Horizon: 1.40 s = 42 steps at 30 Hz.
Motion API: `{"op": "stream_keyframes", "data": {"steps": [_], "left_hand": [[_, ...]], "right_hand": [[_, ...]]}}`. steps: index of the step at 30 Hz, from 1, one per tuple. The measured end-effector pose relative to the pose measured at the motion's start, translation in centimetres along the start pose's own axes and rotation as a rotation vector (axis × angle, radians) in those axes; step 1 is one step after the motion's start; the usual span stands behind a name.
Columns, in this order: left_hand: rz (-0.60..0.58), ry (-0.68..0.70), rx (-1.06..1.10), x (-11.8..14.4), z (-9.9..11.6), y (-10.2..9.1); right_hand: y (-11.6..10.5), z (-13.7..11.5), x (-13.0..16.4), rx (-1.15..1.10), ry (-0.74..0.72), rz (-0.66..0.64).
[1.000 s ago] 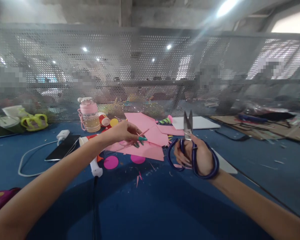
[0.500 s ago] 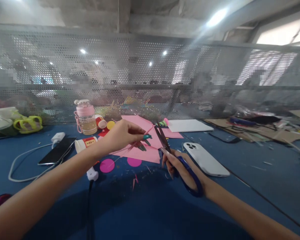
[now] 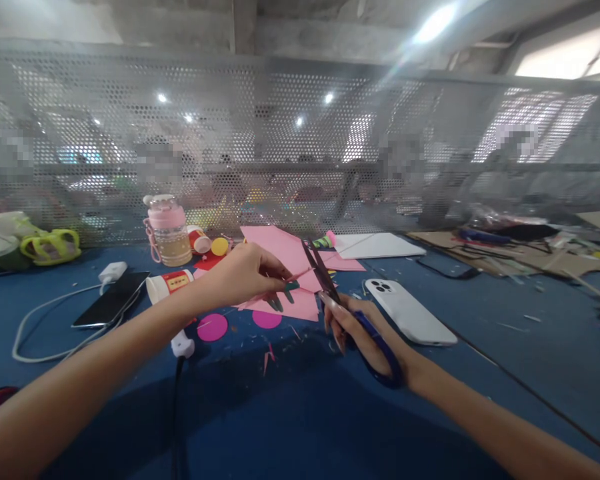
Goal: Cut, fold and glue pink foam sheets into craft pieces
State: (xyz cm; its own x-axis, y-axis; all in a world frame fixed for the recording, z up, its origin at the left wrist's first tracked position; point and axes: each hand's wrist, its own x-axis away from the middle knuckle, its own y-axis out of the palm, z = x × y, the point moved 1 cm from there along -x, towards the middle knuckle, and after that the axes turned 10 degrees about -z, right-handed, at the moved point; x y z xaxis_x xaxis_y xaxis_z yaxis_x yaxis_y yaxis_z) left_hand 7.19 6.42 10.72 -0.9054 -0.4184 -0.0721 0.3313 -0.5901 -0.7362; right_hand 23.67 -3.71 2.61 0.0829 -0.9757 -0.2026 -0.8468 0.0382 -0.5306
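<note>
Centre of frame: my left grip point(image 3: 247, 273) is pinched on a thin pink strip point(image 3: 303, 273), its long axis running right and slightly upward from my fingertips. To its right, the parted blades of the scissors point(image 3: 326, 275) point up and left, across that axis; contact cannot be confirmed. Right of centre, my right grip point(image 3: 363, 327) is curled through their handles.

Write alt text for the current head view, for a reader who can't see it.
A person's right hand holds blue-handled scissors, blades parted, near a thin pink strip pinched in the left hand. Pink paper and magenta discs lie on the blue table, a bottle to the left, a white phone to the right.
</note>
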Motion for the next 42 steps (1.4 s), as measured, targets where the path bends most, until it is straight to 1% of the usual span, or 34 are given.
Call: {"op": "stream_keyframes", "data": {"steps": [2, 4, 6, 8, 10, 12, 14, 18, 20, 22, 23, 24, 25, 27, 29, 31, 33, 35, 39, 42], "left_hand": [[0.044, -0.008, 0.046, -0.1, -0.4, -0.3], [0.111, -0.023, 0.159, -0.3, -1.0, -0.8], [0.173, -0.056, 0.366, -0.5, -1.6, -1.3], [0.227, -0.106, 0.626, -0.7, -2.1, -1.6], [0.274, -0.142, 0.853, -0.9, -2.3, -1.5], [0.292, -0.131, 1.007, -1.1, -2.2, -1.2], [0.284, -0.122, 1.094, -1.3, -2.1, -0.5], [0.26, -0.169, 1.176, -1.5, -2.3, 1.2], [0.254, -0.168, 1.207, -1.6, -2.5, 2.0], [0.258, -0.158, 1.227, -1.7, -2.7, 2.7], [0.261, -0.152, 1.237, -1.7, -2.8, 3.0], [0.268, -0.147, 1.246, -1.8, -2.8, 3.4], [0.28, -0.145, 1.257, -1.8, -2.8, 3.7], [0.315, -0.14, 1.278, -1.9, -2.7, 4.4], [0.351, -0.129, 1.301, -1.9, -2.6, 5.1], [0.38, -0.119, 1.318, -2.0, -2.6, 5.8], [0.393, -0.12, 1.322, -1.9, -2.9, 6.4], [0.374, -0.132, 1.311, -1.8, -3.3, 7.1], [0.29, -0.115, 1.287, -1.7, -4.1, 8.2], [0.284, -0.111, 1.272, -1.7, -4.4, 8.7]], "right_hand": [[-0.1, 0.4, -0.2, 0.037, 0.06, 0.046], [-0.3, 0.9, -0.4, 0.19, 0.174, 0.122], [-0.5, 1.2, -0.6, 0.456, 0.305, 0.175], [-0.7, 1.2, -0.9, 0.701, 0.403, 0.172], [-0.8, 1.3, -1.0, 0.829, 0.462, 0.141], [-0.8, 1.5, -1.1, 0.881, 0.472, 0.12], [-0.8, 1.8, -1.1, 0.924, 0.45, 0.126], [-0.8, 2.5, -1.1, 0.952, 0.41, 0.144], [-0.7, 2.4, -0.9, 0.941, 0.353, 0.161], [-0.6, 1.6, -0.6, 0.879, 0.22, 0.219], [-0.5, 1.1, -0.4, 0.802, 0.144, 0.245], [-0.4, 0.5, -0.2, 0.682, 0.072, 0.258], [-0.2, 0.0, 0.0, 0.521, 0.023, 0.233], [0.5, -0.7, 0.3, 0.123, -0.007, 0.081], [1.3, -0.9, 0.4, -0.223, 0.041, -0.092], [2.0, -0.5, 0.4, -0.418, 0.122, -0.181], [2.4, 0.0, 0.4, -0.491, 0.182, -0.195], [2.6, 0.5, 0.3, -0.507, 0.21, -0.191], [2.7, 1.3, 0.3, -0.493, 0.214, -0.192], [2.8, 1.8, 0.4, -0.497, 0.201, -0.188]]}}
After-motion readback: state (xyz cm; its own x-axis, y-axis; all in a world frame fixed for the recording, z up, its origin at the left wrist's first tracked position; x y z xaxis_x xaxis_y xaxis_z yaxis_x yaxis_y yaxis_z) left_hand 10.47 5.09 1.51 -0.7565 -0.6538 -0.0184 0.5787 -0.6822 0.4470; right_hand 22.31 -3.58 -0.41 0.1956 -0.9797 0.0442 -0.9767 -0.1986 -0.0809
